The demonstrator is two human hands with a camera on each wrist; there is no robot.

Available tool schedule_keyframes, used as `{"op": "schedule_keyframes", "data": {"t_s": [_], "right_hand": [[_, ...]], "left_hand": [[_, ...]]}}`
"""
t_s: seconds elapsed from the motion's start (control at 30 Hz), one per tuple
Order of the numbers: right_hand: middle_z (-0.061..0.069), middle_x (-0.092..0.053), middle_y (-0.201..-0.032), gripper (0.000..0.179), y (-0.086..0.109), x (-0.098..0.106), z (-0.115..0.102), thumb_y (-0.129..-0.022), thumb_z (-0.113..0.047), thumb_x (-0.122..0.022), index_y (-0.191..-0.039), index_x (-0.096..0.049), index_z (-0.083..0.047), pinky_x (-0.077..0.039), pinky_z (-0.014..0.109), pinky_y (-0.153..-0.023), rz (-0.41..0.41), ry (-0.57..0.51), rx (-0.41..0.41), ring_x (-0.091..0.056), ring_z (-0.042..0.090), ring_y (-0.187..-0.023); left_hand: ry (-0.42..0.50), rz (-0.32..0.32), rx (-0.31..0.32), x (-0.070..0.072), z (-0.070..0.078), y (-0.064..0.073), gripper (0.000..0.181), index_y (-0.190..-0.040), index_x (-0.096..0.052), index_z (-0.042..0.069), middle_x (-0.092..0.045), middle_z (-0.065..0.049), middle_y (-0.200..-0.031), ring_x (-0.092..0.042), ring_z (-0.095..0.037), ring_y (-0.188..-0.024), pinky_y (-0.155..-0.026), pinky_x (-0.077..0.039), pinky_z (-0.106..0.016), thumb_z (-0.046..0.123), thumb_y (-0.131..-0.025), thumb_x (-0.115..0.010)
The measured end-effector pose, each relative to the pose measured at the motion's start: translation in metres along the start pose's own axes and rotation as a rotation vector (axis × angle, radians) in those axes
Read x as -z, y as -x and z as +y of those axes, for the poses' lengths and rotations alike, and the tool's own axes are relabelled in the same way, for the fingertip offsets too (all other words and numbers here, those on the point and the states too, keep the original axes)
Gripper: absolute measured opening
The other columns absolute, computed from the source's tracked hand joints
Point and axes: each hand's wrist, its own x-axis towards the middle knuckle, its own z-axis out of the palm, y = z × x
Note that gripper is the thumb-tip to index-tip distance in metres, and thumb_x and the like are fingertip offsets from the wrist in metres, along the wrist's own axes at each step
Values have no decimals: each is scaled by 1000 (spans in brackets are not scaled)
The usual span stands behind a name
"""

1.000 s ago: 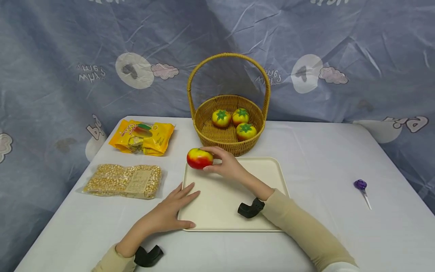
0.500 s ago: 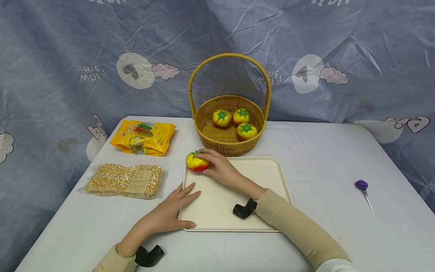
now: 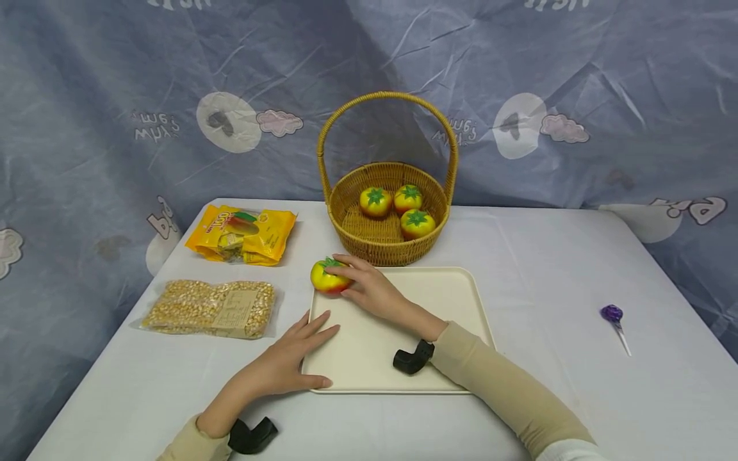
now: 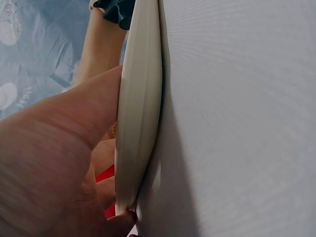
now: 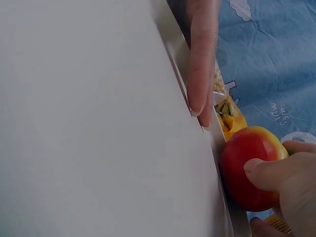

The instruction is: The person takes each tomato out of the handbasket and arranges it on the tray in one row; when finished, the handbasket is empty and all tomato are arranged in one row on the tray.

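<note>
Red-and-yellow fruit with a green leafy top (image 3: 324,280) is at the far left corner of the cream tray (image 3: 375,346) in the head view, and your right hand (image 3: 369,288) has thumb and fingers clamped on its right side and top. Your left hand (image 3: 282,362) lies over the tray's left edge, fingers spread apart. Just beyond the tray stands a wicker basket (image 3: 392,252) with three similar fruits (image 3: 418,224) inside; to its left lie a yellow packet (image 3: 248,234) and, nearer you, a bag of corn kernels (image 3: 207,308). A purple lollipop (image 3: 612,313) lies well apart on the right of the white table (image 3: 536,275).

In the left wrist view, your left thumb meets the tray's rim and a fingertip touches it lower down — red shows between your fingers.

In the right wrist view, your right thumb presses the fruit's red side, close by the rim — whether tray or hand bears its weight, you cannot tell.
</note>
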Motion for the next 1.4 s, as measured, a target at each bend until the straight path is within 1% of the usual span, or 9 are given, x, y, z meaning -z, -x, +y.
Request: {"op": "schedule_keyframes", "data": {"t_s": [0.27,0.5,0.6,0.7,0.8,1.0,1.13,1.23,1.4], "right_hand": [[5,-39,-143,57,5,18,-14,-83,-13,-73,-136,-51,-18,-34,39,-100,10,49,-43,-35,20,-130],[11,-46,-137,53,7,67,-16,-83,-8,-72,-132,-53,-6,-37,40,-98,131,-114,21,-41,21,-125],[10,-46,-137,53,6,91,-8,-84,-6,-70,-133,-51,-4,-37,40,-98,185,-212,-27,-39,22,-126],[11,-45,-137,52,6,113,2,-86,-2,-67,-135,-48,-2,-35,43,-100,232,-329,-116,-38,27,-127],[19,-44,-135,50,6,132,8,-88,3,-61,-135,-44,4,-31,48,-101,289,-419,-176,-38,35,-126],[26,-43,-134,46,9,150,26,-92,0,-57,-134,-41,10,-29,49,-102,391,-450,-300,-37,42,-123],[24,-44,-135,48,9,153,51,-92,-8,-59,-135,-43,5,-32,42,-101,400,-467,-370,-39,38,-123],[20,-45,-134,49,7,154,67,-92,-13,-61,-136,-45,1,-35,40,-99,375,-420,-399,-41,35,-122],[20,-47,-132,50,-3,160,74,-90,-17,-64,-135,-46,-2,-37,44,-96,251,-308,-455,-45,35,-117]], "left_hand": [[3,15,-28,0,0,0,83,-145,-38,13,-19,-13,-152,-7,-47,-134,-96,-25,-65,49,-78,-71],[3,15,-14,-1,-1,3,84,-145,-38,14,-18,-11,-153,-6,-44,-135,-97,-24,-64,51,-77,-70],[5,15,-11,-2,-1,4,84,-145,-38,15,-18,-11,-153,-6,-43,-136,-98,-24,-64,52,-77,-70],[3,17,-9,-2,0,4,83,-145,-38,15,-18,-10,-153,-6,-42,-136,-98,-23,-63,51,-77,-71],[8,22,-18,-1,1,3,83,-145,-38,14,-19,-11,-153,-8,-43,-136,-98,-24,-63,49,-77,-72],[13,14,-11,-1,1,3,83,-145,-38,14,-19,-11,-153,-7,-44,-135,-98,-24,-63,49,-77,-71],[12,9,-8,-1,0,3,83,-145,-38,14,-18,-10,-153,-7,-44,-135,-98,-23,-63,50,-77,-71],[11,8,-10,-1,1,3,84,-145,-37,14,-17,-10,-153,-7,-44,-135,-98,-23,-64,50,-77,-71],[12,6,-4,0,1,3,83,-145,-37,14,-16,-9,-153,-6,-43,-136,-98,-23,-64,48,-77,-72]]}}
